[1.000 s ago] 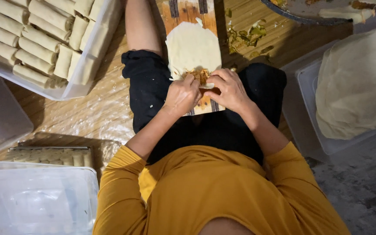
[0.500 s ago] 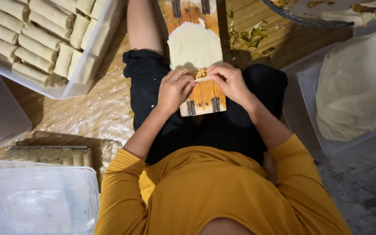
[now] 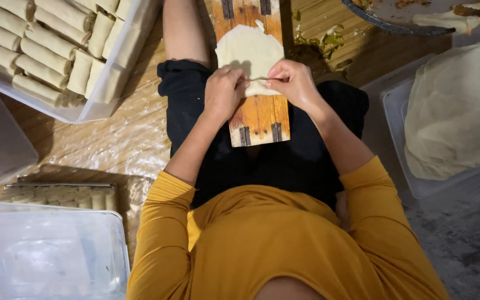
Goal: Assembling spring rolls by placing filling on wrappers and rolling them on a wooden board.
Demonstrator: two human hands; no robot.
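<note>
A pale thin wrapper sheet lies on a wooden board that rests on my lap. My left hand and my right hand both pinch the wrapper's near edge, which is folded over. The filling is hidden under the fold. My sleeves are mustard yellow and my lap is in black cloth.
A clear tray at the upper left holds several finished rolls. A clear tub with a stack of round wrappers stands at the right. A dark pan lies at the top right. Clear lidded boxes sit at the lower left.
Both hands have moved up the board, away from me, rolling the wrapper's near edge over the filling. The filling was visible between the fingers before and is now covered.
</note>
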